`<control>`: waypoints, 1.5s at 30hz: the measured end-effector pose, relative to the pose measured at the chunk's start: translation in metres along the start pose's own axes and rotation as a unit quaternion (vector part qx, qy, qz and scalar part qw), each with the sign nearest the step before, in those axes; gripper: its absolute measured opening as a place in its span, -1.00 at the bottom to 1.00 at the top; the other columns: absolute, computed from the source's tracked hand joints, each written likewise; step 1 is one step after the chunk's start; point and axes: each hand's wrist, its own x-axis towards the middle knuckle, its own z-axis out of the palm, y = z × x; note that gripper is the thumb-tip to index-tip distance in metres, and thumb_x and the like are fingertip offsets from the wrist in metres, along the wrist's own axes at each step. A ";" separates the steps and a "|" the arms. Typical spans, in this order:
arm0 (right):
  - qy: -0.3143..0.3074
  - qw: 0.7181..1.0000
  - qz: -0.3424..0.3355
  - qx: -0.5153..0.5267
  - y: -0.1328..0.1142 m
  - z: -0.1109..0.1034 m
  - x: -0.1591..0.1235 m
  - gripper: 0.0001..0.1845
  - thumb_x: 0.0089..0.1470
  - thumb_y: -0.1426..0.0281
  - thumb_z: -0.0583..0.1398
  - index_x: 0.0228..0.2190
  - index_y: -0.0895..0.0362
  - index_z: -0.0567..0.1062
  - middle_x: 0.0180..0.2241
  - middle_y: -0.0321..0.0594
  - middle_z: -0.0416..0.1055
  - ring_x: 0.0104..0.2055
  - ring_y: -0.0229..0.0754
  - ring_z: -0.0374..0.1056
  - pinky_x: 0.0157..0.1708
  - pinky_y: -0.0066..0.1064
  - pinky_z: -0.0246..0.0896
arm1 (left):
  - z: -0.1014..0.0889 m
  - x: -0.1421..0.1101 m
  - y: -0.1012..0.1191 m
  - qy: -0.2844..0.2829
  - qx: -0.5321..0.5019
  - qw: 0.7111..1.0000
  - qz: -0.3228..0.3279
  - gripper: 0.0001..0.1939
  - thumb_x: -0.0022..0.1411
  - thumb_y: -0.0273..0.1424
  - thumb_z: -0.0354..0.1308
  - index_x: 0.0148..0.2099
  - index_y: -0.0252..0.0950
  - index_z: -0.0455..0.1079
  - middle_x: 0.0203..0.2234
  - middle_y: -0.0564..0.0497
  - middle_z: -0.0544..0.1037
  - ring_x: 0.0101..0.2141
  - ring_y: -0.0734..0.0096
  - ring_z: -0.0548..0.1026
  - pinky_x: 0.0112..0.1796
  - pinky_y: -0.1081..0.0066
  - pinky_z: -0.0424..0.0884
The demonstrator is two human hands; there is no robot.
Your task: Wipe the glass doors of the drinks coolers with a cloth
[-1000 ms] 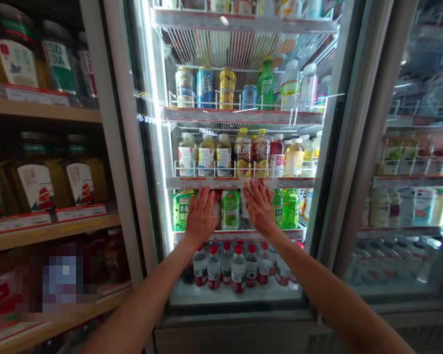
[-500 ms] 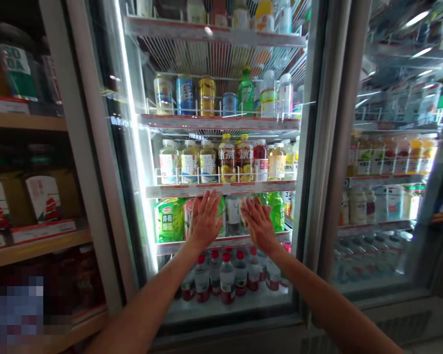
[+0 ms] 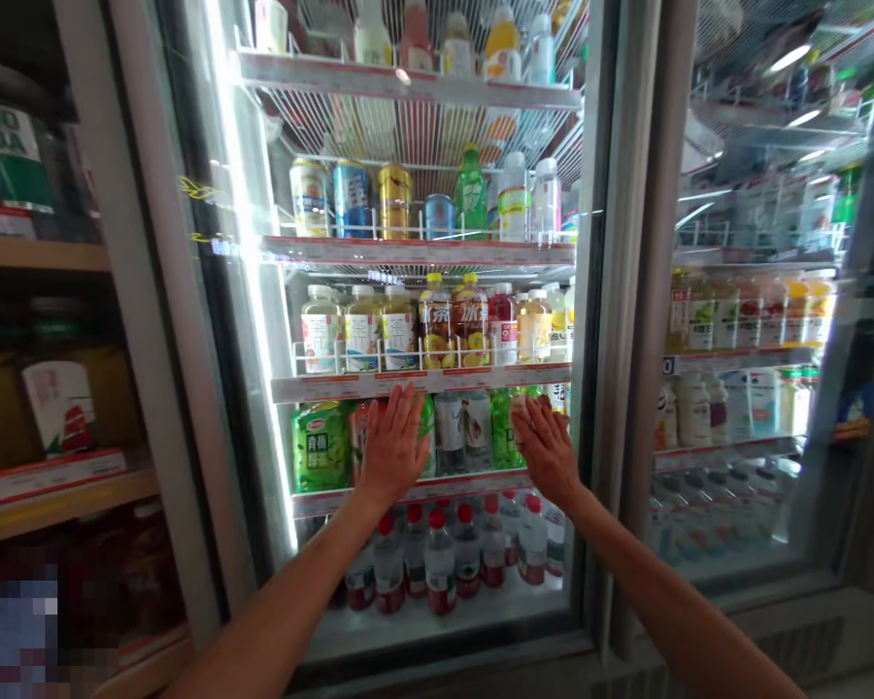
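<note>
Sitting at the left edge of a fridge shelf (image 3: 452,484) is a green bottle (image 3: 320,456). The glass door (image 3: 229,250) is standing in front, by both hands. The left hand (image 3: 393,445) is pointing up left of the shelf's middle, fingers straight, a little apart. Near the right edge, the right hand (image 3: 550,445) is bending its fingers, close together, maybe over a pale cloth (image 3: 519,419).

Two bare hands (image 3: 393,449) before a lit cooler (image 3: 637,291), bottles (image 3: 435,325) and cans (image 3: 352,199) on its shelves (image 3: 335,388)
</note>
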 end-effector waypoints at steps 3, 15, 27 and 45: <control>0.090 0.991 0.100 -0.010 0.026 0.001 0.014 -0.45 0.13 0.44 -0.03 0.16 0.02 0.07 0.23 -0.13 -0.05 0.28 -0.03 -0.19 0.15 0.03 -0.05 | -0.003 0.007 -0.004 0.021 0.002 1.000 0.003 -0.35 0.20 -0.36 -0.04 0.28 -0.34 -0.15 0.21 -0.18 0.05 0.23 0.17 -0.09 0.17 0.04 -0.19; 0.000 0.999 -0.053 -0.002 -0.017 0.001 0.042 -0.48 0.11 0.46 -0.01 0.13 0.02 0.15 0.19 -0.17 0.08 0.29 -0.07 -0.20 0.16 -0.06 -0.03 | -0.004 0.012 -0.019 0.030 0.006 0.999 -0.030 -0.37 0.21 -0.34 -0.05 0.28 -0.32 -0.14 0.21 -0.17 0.04 0.23 0.21 -0.06 0.17 0.06 -0.20; -0.021 0.998 -0.058 0.001 -0.029 -0.001 0.090 -0.38 0.10 0.47 -0.01 0.19 -0.04 -0.02 0.26 -0.27 -0.14 0.30 -0.08 -0.28 0.19 -0.06 -0.11 | -0.011 0.014 -0.040 0.068 0.006 0.997 -0.036 -0.34 0.20 -0.33 -0.03 0.29 -0.30 -0.19 0.21 -0.18 0.06 0.22 0.19 -0.05 0.17 0.06 -0.18; 0.128 0.981 0.141 -0.019 0.010 -0.002 0.118 -0.42 0.12 0.46 -0.08 0.18 0.07 0.03 0.25 -0.17 -0.10 0.28 0.01 -0.22 0.16 0.08 -0.12 | -0.024 0.041 -0.059 0.053 0.021 0.998 -0.021 -0.36 0.19 -0.34 -0.03 0.28 -0.31 -0.13 0.21 -0.15 0.06 0.23 0.23 -0.06 0.19 0.11 -0.25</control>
